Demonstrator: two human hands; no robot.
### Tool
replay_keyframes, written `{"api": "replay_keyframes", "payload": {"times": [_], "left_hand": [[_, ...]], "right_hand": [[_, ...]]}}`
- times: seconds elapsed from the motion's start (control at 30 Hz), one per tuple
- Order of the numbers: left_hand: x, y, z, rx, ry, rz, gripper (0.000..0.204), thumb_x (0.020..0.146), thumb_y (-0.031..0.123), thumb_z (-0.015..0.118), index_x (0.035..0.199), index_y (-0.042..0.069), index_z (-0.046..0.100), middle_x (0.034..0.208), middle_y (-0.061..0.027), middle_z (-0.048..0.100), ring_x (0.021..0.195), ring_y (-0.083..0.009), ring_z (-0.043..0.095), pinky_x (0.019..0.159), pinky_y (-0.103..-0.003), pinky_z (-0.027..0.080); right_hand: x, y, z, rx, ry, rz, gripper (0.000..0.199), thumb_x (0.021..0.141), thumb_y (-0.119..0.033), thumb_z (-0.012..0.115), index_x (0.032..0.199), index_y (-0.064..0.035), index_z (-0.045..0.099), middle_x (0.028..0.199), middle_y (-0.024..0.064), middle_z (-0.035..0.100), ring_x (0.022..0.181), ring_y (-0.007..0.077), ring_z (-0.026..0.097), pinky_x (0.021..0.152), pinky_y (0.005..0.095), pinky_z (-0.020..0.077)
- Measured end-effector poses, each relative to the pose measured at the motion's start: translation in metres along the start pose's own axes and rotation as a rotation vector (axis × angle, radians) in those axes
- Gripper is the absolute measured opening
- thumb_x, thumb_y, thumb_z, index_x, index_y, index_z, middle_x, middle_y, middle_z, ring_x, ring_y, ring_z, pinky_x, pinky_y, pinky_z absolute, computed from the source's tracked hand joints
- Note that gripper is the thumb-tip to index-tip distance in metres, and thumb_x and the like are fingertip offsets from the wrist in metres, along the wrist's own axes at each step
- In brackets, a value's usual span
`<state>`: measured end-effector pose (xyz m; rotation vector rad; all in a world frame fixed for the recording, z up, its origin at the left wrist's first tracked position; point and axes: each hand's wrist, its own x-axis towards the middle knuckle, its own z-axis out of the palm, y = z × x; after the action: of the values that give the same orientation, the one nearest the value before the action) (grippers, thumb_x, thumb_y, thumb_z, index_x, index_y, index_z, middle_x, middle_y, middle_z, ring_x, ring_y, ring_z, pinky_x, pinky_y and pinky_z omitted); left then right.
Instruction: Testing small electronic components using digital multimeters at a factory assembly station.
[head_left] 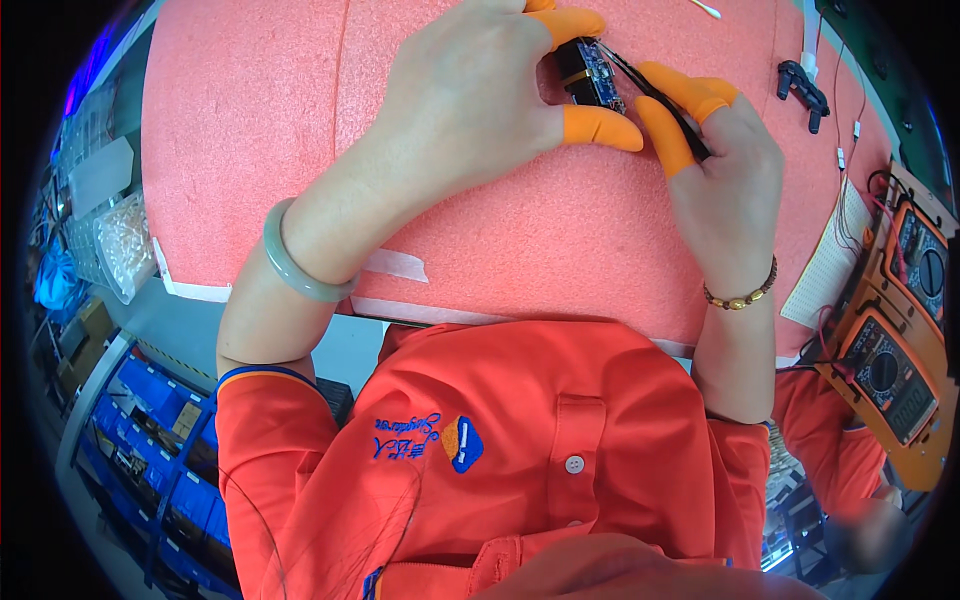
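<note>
At the top middle of the view, my left hand (480, 95) grips a small electronic module (598, 80) between thumb and fingers. The module has a black body with a gold-coloured band and a blue circuit board along its right side. Orange finger cots cover several fingertips on both hands. My right hand (725, 150) pinches dark tweezers (665, 100), whose tips reach the upper edge of the blue board. Whether the tips grip anything is too small to tell. Both hands are over the pink foam mat (520, 240).
Right of my hands lies a black clip-like tool (803, 92) with thin wires nearby. Two orange multimeters (885, 370) stand at the right edge, beside a white perforated sheet (828, 265). A cotton swab (706, 9) lies at the top. Clear bags (125, 245) sit left; another person's red sleeve (835, 440) shows lower right.
</note>
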<state>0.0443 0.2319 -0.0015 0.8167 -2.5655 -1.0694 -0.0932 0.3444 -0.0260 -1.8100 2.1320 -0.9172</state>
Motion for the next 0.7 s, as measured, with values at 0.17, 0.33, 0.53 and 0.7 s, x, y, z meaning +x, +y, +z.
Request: {"api": "replay_keyframes", "payload": {"times": [0.17, 0.33, 0.53, 0.7], "left_hand": [[0.0, 0.001, 0.001, 0.013, 0.011, -0.003, 0.052, 0.056, 0.031, 0.074, 0.095, 0.001, 0.056, 0.079, -0.014, 0.049, 0.076, -0.0272, 0.047, 0.068, -0.032, 0.04], [0.0, 0.001, 0.001, 0.025, 0.003, 0.004, 0.052, 0.056, 0.032, 0.074, 0.093, 0.001, 0.056, 0.079, -0.014, 0.049, 0.076, -0.0271, 0.047, 0.068, -0.032, 0.04], [-0.001, 0.001, 0.003, 0.032, 0.019, 0.0, 0.051, 0.056, 0.031, 0.074, 0.093, 0.001, 0.056, 0.079, -0.0135, 0.049, 0.076, -0.0269, 0.047, 0.068, -0.032, 0.04], [-0.003, -0.002, 0.004, 0.044, 0.028, 0.023, 0.051, 0.057, 0.029, 0.074, 0.095, 0.001, 0.056, 0.08, -0.013, 0.05, 0.077, -0.0266, 0.047, 0.069, -0.032, 0.04]], "right_hand": [[-0.002, -0.004, 0.002, -0.101, 0.044, -0.014, 0.019, 0.071, -0.011, 0.061, 0.089, -0.0043, 0.061, 0.073, 0.0092, 0.054, 0.063, 0.0244, 0.054, 0.055, 0.0308, 0.0444], [-0.001, -0.009, 0.002, -0.161, 0.034, 0.013, 0.018, 0.071, -0.012, 0.062, 0.088, -0.0049, 0.062, 0.074, 0.0094, 0.055, 0.064, 0.0245, 0.054, 0.056, 0.0315, 0.0449], [0.0, -0.001, 0.002, -0.146, 0.043, -0.035, 0.019, 0.071, -0.013, 0.062, 0.088, -0.005, 0.062, 0.074, 0.0102, 0.054, 0.064, 0.0253, 0.054, 0.055, 0.0318, 0.0444], [0.008, 0.014, -0.008, -0.091, -0.143, -0.034, 0.019, 0.071, -0.011, 0.062, 0.089, -0.0038, 0.061, 0.074, 0.0103, 0.054, 0.066, 0.0245, 0.054, 0.058, 0.0291, 0.043]]}}
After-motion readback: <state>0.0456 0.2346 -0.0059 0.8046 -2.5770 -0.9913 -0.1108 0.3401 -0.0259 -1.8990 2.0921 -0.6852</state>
